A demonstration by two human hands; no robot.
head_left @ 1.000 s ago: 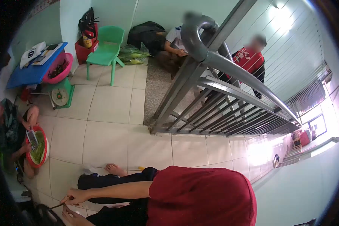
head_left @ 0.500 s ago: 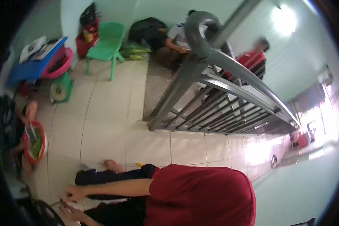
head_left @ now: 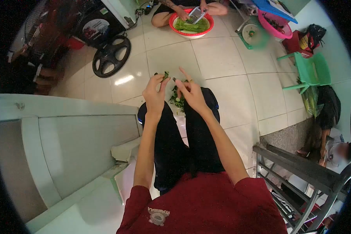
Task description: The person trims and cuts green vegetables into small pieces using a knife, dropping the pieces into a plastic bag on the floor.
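Note:
Raised above my knees, my left hand (head_left: 155, 93) pinches a small green leafy piece (head_left: 166, 75) between thumb and fingers. Close beside it on the right is my right hand (head_left: 191, 91), its index finger pointing up and its thumb near a small dark bit (head_left: 174, 79). Whether that bit is held is too small to tell. Below and between the hands, a pile of dark green leaves (head_left: 178, 99) lies low by my legs, partly hidden by my right hand.
Ahead, a person's hands (head_left: 182, 15) work with a grater (head_left: 195, 15) over a red-rimmed basin (head_left: 211, 25). A black wheel-shaped base (head_left: 111, 56) stands front left. A pale door (head_left: 85, 152) is left; metal railing (head_left: 300, 169) and green chair (head_left: 312, 68) are right.
The view has swung round, bringing the basin from the left to the top and the railing to the lower right. My hands now show near the middle, above the leaf pile.

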